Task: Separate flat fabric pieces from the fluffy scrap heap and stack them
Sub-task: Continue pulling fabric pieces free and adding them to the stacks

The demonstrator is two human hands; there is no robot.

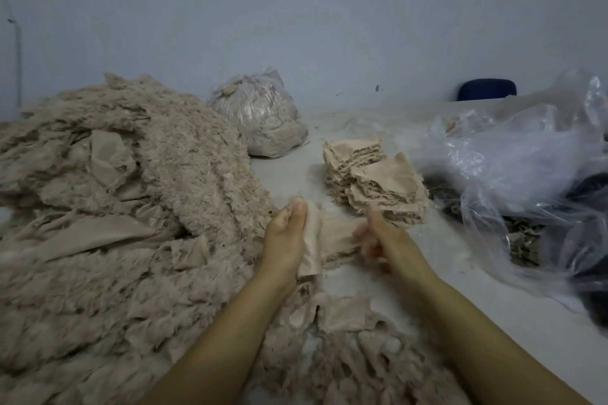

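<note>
A big beige fluffy scrap heap [125,223] covers the left half of the table and spreads under my forearms. A stack of flat beige fabric pieces [375,181] stands on the table just beyond my hands. Between my hands stretches one flat beige fabric piece [332,240]. My left hand [286,237] grips its left end, with the thumb on top. My right hand [381,240] grips its right end; that hand is blurred.
A tied clear bag of beige scraps [263,115] sits at the back by the wall. Crumpled clear plastic bags [513,168] with dark contents fill the right side. A dark blue object [487,89] stands behind them. The pale table [493,312] shows at the lower right.
</note>
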